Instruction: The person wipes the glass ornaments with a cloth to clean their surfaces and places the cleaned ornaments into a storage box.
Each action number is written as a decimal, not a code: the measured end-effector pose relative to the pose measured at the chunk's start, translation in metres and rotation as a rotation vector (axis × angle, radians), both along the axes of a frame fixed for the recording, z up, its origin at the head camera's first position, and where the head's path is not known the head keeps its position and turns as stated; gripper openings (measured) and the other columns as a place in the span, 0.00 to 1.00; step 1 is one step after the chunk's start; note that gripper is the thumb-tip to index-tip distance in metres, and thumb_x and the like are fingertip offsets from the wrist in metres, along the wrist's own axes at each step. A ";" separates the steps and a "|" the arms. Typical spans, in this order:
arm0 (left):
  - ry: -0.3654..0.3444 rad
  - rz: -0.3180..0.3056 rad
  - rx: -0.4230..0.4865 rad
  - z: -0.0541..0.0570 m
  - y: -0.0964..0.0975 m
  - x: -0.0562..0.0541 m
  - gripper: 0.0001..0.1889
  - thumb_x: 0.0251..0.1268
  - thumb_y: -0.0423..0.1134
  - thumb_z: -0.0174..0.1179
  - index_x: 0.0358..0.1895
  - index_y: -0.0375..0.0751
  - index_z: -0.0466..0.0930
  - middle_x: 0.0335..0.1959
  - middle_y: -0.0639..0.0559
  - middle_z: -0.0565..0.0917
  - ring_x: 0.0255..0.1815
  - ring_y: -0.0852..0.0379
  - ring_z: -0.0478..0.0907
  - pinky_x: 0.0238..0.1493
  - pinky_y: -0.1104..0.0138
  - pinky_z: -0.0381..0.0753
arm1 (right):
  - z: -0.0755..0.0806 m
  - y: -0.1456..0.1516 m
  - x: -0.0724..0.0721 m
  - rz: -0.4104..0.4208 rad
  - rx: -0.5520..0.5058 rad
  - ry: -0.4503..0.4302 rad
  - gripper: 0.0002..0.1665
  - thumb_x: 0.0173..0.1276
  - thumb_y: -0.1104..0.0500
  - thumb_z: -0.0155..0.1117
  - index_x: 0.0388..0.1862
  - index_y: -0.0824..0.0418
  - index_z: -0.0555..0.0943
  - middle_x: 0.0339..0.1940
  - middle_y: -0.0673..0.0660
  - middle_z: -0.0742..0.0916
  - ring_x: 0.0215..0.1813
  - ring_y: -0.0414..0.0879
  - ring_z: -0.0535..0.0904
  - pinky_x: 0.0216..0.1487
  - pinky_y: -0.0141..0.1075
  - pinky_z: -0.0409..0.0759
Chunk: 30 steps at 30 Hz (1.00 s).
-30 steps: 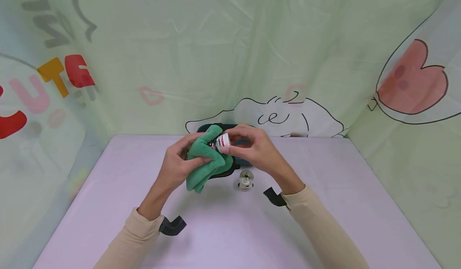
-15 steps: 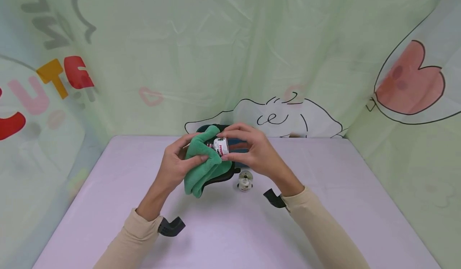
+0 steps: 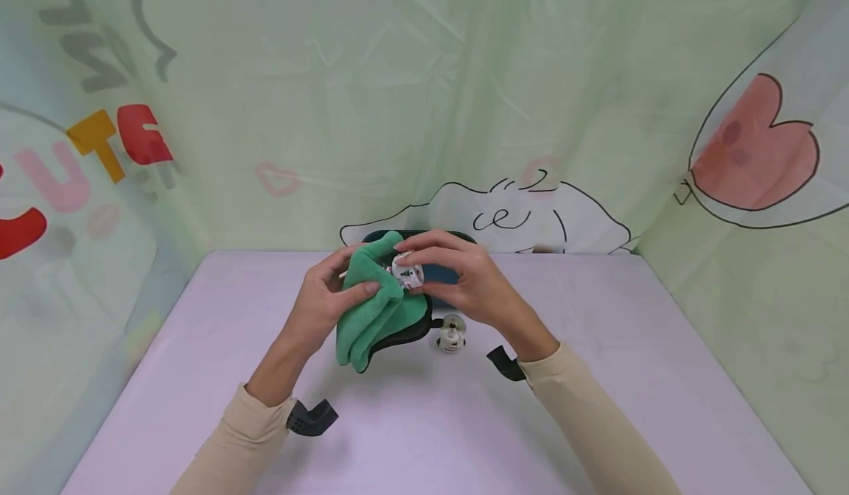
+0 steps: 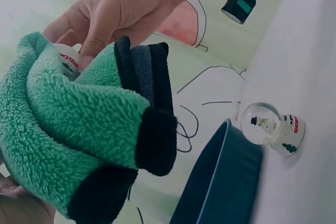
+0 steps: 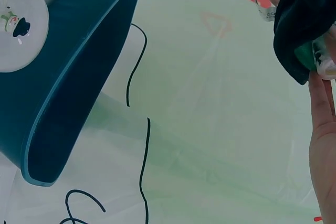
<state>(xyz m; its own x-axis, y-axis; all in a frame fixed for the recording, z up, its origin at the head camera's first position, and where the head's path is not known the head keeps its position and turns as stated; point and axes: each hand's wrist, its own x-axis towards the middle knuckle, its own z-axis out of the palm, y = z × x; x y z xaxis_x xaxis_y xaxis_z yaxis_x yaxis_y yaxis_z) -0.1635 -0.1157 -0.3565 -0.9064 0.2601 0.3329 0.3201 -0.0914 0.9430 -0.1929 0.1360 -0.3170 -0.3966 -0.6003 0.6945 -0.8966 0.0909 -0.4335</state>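
My left hand (image 3: 321, 300) grips a folded green plush cloth (image 3: 365, 325) with a black edging and a dark back, thumb on top. The cloth wraps one end of a small snow globe (image 3: 407, 274), whose white base with printed figures pokes out to the right. My right hand (image 3: 467, 267) pinches that base between its thumb and fingers. In the left wrist view, the globe's white base (image 4: 68, 59) with red lettering shows behind the cloth folds. The globe's glass part is hidden in the cloth. Both hands are raised above the table.
A second snow globe (image 3: 452, 334) with a snowman inside stands on the pale table (image 3: 424, 421), below the hands in the head view. Behind the hands is a dark blue basin (image 4: 226, 177). A printed green curtain (image 3: 298, 97) hangs along the back.
The right fingers have turned the snow globe, so its base shows another printed side. The cloth's lower end has dropped slightly and its black edge shows more.
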 end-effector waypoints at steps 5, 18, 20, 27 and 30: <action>-0.008 -0.009 0.005 0.000 0.001 0.000 0.26 0.66 0.32 0.67 0.68 0.41 0.74 0.59 0.43 0.78 0.49 0.50 0.84 0.50 0.64 0.84 | -0.001 -0.001 -0.001 -0.005 -0.007 -0.007 0.27 0.54 0.69 0.80 0.55 0.61 0.86 0.58 0.55 0.86 0.62 0.48 0.81 0.57 0.36 0.82; 0.051 0.005 0.003 -0.002 0.002 0.002 0.28 0.63 0.29 0.70 0.67 0.39 0.76 0.57 0.46 0.81 0.48 0.50 0.83 0.49 0.63 0.85 | -0.004 -0.002 0.005 -0.064 -0.039 -0.244 0.30 0.55 0.64 0.81 0.58 0.59 0.84 0.54 0.53 0.86 0.53 0.46 0.83 0.51 0.38 0.86; 0.058 0.010 0.002 -0.002 0.002 0.003 0.28 0.62 0.28 0.70 0.67 0.40 0.77 0.56 0.47 0.82 0.48 0.51 0.83 0.48 0.63 0.85 | -0.003 -0.003 0.006 -0.070 -0.042 -0.268 0.30 0.55 0.64 0.81 0.59 0.59 0.84 0.54 0.53 0.86 0.52 0.46 0.84 0.50 0.40 0.86; 0.184 0.002 -0.017 -0.002 0.002 0.001 0.28 0.61 0.26 0.70 0.66 0.38 0.77 0.56 0.49 0.83 0.51 0.50 0.80 0.49 0.65 0.83 | 0.000 -0.002 0.009 -0.115 -0.059 -0.364 0.27 0.58 0.64 0.80 0.57 0.57 0.84 0.49 0.52 0.87 0.49 0.46 0.86 0.47 0.41 0.87; 0.241 -0.010 -0.019 -0.002 0.003 0.001 0.28 0.60 0.24 0.70 0.65 0.38 0.78 0.59 0.49 0.81 0.55 0.50 0.79 0.53 0.65 0.82 | 0.001 -0.001 0.008 -0.130 -0.069 -0.418 0.23 0.59 0.63 0.80 0.54 0.56 0.85 0.46 0.52 0.88 0.47 0.46 0.86 0.45 0.40 0.88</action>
